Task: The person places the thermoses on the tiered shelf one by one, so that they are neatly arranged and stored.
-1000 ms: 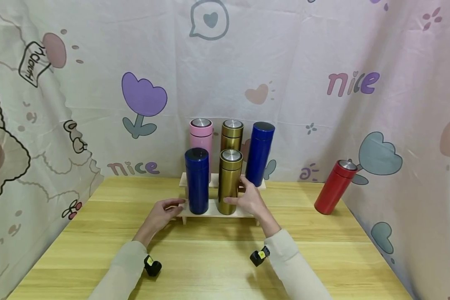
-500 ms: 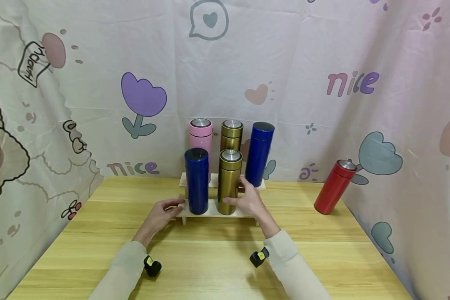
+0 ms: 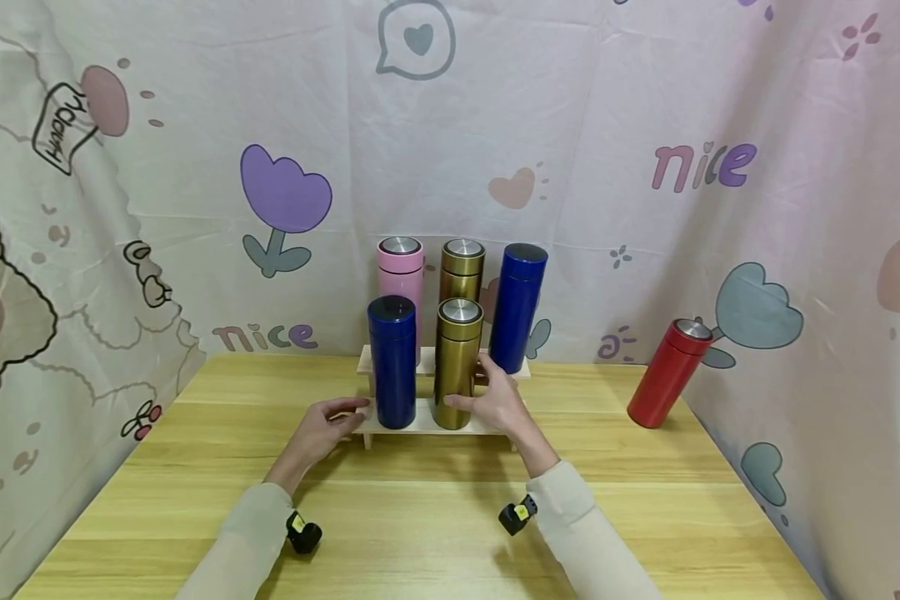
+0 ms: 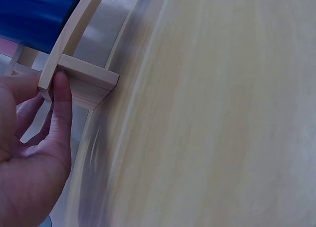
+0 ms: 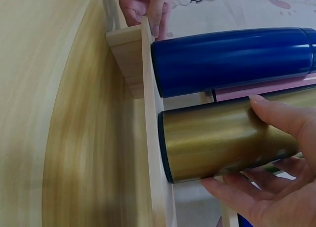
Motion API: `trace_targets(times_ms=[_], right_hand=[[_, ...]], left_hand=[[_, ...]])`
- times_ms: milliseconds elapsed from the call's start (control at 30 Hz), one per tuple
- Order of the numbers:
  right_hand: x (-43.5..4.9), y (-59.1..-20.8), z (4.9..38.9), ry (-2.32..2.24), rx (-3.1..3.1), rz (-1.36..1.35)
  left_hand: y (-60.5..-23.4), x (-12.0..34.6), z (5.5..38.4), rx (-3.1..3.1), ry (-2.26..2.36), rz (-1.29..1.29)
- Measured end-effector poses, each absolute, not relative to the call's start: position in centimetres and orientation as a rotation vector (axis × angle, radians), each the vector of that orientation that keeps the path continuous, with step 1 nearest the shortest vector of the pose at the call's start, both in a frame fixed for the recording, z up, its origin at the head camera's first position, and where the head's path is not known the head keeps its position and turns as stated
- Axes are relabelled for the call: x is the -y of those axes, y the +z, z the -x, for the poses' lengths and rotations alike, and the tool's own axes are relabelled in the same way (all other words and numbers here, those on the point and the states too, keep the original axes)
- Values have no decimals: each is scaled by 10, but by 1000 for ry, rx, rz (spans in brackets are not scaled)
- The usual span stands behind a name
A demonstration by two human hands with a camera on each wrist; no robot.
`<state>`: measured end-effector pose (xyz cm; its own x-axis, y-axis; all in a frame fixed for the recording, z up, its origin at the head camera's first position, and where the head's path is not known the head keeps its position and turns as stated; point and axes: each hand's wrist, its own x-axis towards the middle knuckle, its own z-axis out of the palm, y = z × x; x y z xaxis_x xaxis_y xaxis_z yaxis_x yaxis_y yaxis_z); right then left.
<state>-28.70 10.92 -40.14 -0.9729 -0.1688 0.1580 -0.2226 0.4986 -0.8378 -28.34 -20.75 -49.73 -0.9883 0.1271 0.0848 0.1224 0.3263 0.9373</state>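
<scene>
A two-step wooden rack holds several thermos bottles. On its lower step stand a blue thermos and, to the right, a gold thermos. My right hand grips the gold thermos low down, thumb on the near side and fingers round the other, as the right wrist view shows. The thermos base rests on the step. My left hand pinches the left end of the lower step between thumb and fingers, plain in the left wrist view.
The upper step carries a pink thermos, a second gold thermos and a second blue thermos. At the right of the wooden table stands a red thermos. A patterned cloth hangs behind.
</scene>
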Motion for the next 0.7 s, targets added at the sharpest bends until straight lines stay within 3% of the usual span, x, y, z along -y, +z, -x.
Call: trace_targets(times_ms=[700], right_hand=[[-109, -401, 285, 1575, 2646, -384]], left_hand=[[-497, 208, 282, -2536, 1833, -244]])
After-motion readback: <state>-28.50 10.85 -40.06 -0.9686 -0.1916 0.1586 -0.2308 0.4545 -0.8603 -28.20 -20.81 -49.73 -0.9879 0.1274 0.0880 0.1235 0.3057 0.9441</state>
